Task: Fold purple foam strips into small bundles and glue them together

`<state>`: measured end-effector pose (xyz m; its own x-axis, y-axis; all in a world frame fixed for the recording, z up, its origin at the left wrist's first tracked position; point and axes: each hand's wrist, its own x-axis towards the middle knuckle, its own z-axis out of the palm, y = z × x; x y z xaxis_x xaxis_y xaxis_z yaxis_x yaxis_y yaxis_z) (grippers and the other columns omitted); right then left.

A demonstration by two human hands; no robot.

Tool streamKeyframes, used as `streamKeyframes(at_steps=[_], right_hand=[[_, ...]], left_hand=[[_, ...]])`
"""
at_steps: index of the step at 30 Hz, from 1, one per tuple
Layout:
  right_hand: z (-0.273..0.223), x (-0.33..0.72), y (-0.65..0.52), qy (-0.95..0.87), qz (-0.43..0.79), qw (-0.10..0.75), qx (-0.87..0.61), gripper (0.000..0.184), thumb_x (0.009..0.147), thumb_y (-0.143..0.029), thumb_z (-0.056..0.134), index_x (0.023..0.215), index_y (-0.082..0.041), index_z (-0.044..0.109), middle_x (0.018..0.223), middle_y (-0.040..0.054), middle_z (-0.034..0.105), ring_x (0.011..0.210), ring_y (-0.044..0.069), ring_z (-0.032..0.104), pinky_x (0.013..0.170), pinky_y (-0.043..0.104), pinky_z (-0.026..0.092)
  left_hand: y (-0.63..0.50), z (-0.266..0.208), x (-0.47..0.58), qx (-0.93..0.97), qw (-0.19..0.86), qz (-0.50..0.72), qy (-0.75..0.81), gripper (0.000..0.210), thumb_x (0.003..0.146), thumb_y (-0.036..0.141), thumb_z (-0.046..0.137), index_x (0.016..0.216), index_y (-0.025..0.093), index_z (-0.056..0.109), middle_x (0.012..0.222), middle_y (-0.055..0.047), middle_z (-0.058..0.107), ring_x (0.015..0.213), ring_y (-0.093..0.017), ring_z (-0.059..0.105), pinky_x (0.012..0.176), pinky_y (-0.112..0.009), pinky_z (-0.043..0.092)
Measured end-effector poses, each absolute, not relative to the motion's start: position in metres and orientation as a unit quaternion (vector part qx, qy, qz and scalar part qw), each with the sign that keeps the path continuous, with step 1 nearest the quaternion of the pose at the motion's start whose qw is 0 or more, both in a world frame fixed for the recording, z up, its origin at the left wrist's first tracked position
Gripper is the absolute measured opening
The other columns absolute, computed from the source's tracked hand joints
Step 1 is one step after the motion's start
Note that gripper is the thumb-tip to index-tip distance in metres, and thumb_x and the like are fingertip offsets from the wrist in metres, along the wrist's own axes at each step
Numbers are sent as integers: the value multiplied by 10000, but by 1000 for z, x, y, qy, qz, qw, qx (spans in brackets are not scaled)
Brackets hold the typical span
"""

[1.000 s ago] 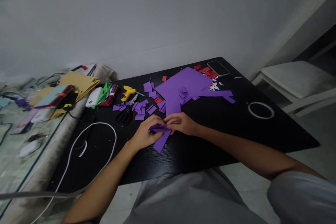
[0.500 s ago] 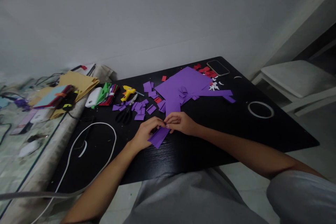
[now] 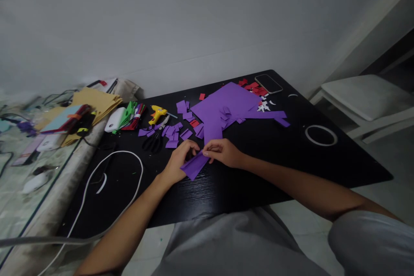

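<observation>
Head view is showing our fingers pinching a purple paper strip at its upper end, both hands meeting there just above the desk. A second ago the strip was crumpled between us with a tail hanging down; now it is lying flatter and folded along its length, so the fold seems to be getting pressed in. Our left hand is curling over the strip's left edge, thumb on top, though its lower fingers are probably tucked underneath and hidden. Our right hand is coming in from the right, forearm low across the desk. Beyond lie purple scraps, scissors and a glue gun.
</observation>
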<state>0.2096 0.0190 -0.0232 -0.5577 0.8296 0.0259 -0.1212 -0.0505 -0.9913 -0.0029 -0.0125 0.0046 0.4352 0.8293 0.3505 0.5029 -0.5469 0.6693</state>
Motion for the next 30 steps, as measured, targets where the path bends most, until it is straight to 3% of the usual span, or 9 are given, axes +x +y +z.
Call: streamKeyframes(at_steps=[6,13,24,30], right_hand=[[-26,210,19,-622,621,362,-310,215,819,-348,709,888,-145,688,759,8,670,639,125,654,604,251,585],[-20,211,15,-651,581,372,-317,210,859,-364,663,890,-156,661,755,4,669,617,124,647,611,251,560],[-22,211,14,-642,596,372,-307,179,835,-325,675,895,-157,655,773,14,684,667,138,670,658,268,564],[-20,214,14,-692,551,358,-298,193,866,-356,682,912,-169,682,816,33,724,733,164,699,717,279,559]], left_hand=[[-13,7,-2,798,287,318,425,170,891,277,659,1011,190,577,884,-14,658,756,-128,623,687,-238,489],[-14,8,-3,822,261,319,393,172,864,183,648,1027,185,594,873,-17,645,738,-124,600,680,-236,486],[-13,12,-2,862,231,296,340,269,883,144,598,1146,195,615,993,-65,680,871,-167,643,778,-285,507],[-14,11,-4,842,277,285,366,227,859,184,642,1082,197,607,899,-33,654,770,-141,607,710,-254,498]])
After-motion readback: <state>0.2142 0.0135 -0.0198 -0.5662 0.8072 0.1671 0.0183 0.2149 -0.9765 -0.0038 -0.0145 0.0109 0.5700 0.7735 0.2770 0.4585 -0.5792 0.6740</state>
